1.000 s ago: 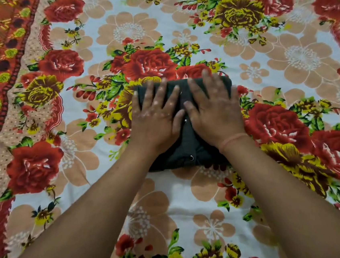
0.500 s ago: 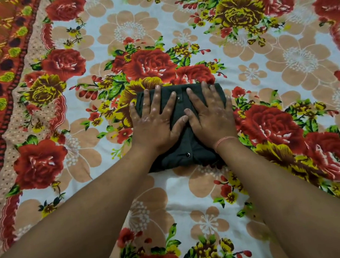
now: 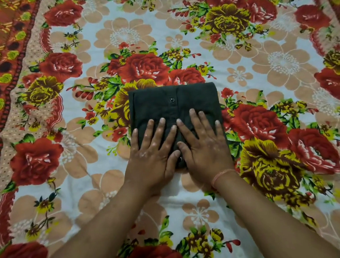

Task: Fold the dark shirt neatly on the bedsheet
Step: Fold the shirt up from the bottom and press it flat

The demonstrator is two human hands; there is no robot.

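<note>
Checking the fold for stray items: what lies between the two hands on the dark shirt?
Head view: only the folded dark shirt, its button placket in the gap between left hand and right hand.

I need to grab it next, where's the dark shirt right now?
In the head view the shirt lies folded mid-bedsheet, just below a red rose print, with the left hand and right hand flat on its near half.
</note>
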